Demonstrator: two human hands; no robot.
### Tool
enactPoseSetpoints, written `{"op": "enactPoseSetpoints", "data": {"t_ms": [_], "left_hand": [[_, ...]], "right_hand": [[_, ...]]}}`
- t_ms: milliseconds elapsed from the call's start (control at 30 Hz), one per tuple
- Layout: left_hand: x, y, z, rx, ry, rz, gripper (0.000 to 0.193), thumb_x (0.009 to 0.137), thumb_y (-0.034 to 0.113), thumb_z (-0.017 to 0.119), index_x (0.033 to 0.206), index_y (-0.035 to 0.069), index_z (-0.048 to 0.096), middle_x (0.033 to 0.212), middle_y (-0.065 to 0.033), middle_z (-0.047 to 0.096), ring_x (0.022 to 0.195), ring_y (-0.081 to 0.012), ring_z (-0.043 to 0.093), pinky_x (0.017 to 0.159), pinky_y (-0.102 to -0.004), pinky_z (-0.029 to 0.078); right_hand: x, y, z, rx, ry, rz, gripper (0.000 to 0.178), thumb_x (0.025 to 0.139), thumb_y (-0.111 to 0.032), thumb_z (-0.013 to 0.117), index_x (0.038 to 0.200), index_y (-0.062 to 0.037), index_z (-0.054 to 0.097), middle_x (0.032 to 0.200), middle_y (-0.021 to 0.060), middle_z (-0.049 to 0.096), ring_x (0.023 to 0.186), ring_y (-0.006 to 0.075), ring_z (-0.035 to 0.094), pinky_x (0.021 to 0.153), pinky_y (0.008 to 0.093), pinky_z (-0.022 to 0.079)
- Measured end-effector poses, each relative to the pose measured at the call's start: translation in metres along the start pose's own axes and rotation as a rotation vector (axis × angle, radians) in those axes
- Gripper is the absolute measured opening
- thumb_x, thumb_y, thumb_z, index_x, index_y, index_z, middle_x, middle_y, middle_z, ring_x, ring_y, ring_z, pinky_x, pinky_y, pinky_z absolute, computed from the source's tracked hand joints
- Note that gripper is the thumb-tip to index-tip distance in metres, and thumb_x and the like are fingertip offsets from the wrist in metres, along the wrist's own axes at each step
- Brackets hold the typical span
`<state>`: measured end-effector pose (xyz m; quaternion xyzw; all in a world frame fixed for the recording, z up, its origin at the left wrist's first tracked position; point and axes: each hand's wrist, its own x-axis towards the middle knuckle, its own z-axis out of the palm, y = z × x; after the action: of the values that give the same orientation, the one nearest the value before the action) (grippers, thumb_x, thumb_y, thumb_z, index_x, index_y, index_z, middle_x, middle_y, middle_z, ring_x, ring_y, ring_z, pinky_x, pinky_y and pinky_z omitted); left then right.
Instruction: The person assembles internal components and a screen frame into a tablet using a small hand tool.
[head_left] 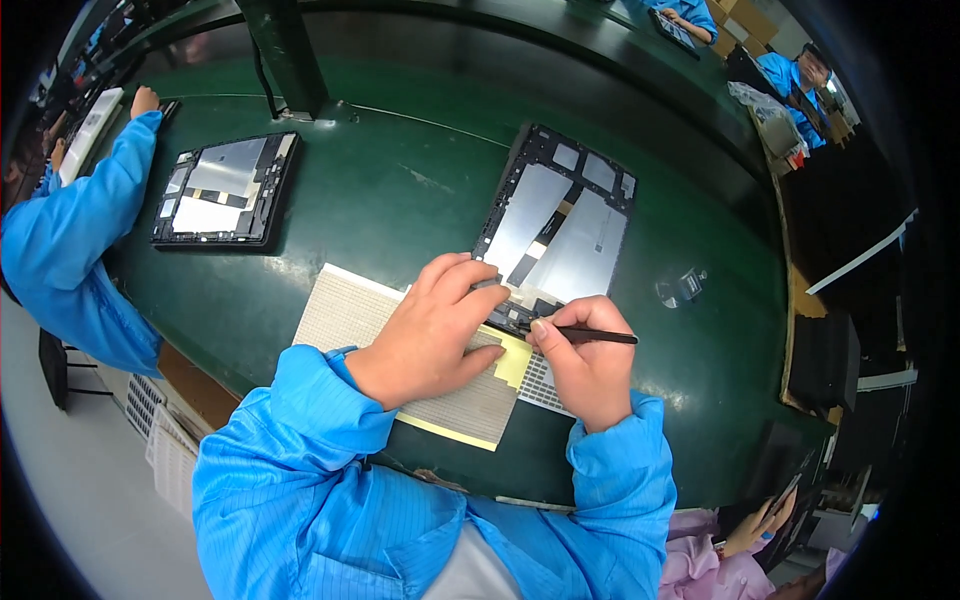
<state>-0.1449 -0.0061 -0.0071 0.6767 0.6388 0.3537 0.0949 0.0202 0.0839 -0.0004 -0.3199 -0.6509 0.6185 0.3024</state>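
A tablet-like device (590, 250) lies with its inner side up, showing silver metal plates in a black frame and a dark ribbon cable down the middle. My right hand (588, 365) pinches slim black tweezers (605, 337), their tip at the device's near edge. The exact contact point is hidden by the fingers. My left hand (430, 325) has its fingers apart, fingertips at the device's near left corner, palm over a sheet of small beige stickers (345, 310). Part of that sheet is bare yellow backing. Beside it, partly under my right hand, lies a white sheet with dark rectangles (541, 384).
A stack of similar opened devices (225, 190) sits at the left, near a co-worker's blue sleeve (85, 220). A small clear plastic piece (682, 288) lies right of my device. A dark green post (285, 60) rises at the back. Other people sit around the bench.
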Motion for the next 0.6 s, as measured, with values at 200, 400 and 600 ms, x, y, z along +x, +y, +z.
{"op": "enactPoseSetpoints", "data": {"t_ms": [200,400,600], "left_hand": [[-0.001,-0.001,0.002,-0.014,0.012,0.012,0.054,0.062,0.012,0.075,0.110,0.004,0.052,0.117,-0.0180,0.046,0.114,-0.0403,0.039,0.096,-0.0457,0.036],[-0.001,-0.002,0.001,-0.005,0.002,0.012,0.056,0.061,0.011,0.075,0.112,0.004,0.051,0.117,-0.0180,0.045,0.113,-0.0404,0.039,0.096,-0.0458,0.036],[-0.001,0.000,0.000,-0.014,-0.016,-0.010,0.057,0.061,0.010,0.075,0.112,0.004,0.051,0.118,-0.0174,0.045,0.114,-0.0404,0.039,0.096,-0.0460,0.036]], "right_hand": [[-0.005,-0.001,0.003,-0.097,-0.018,-0.101,0.017,0.078,0.000,0.067,0.084,-0.0007,0.051,0.079,0.0045,0.056,0.073,0.0098,0.055,0.065,0.0229,0.048],[-0.038,-0.007,-0.016,0.207,-0.027,0.105,0.014,0.081,0.003,0.062,0.085,-0.0002,0.049,0.080,0.0084,0.059,0.075,0.0116,0.059,0.066,0.0248,0.050],[-0.054,0.010,-0.011,0.131,0.017,0.178,0.015,0.081,0.003,0.063,0.085,0.0007,0.049,0.078,0.0084,0.061,0.072,0.0117,0.059,0.065,0.0254,0.050]]}}
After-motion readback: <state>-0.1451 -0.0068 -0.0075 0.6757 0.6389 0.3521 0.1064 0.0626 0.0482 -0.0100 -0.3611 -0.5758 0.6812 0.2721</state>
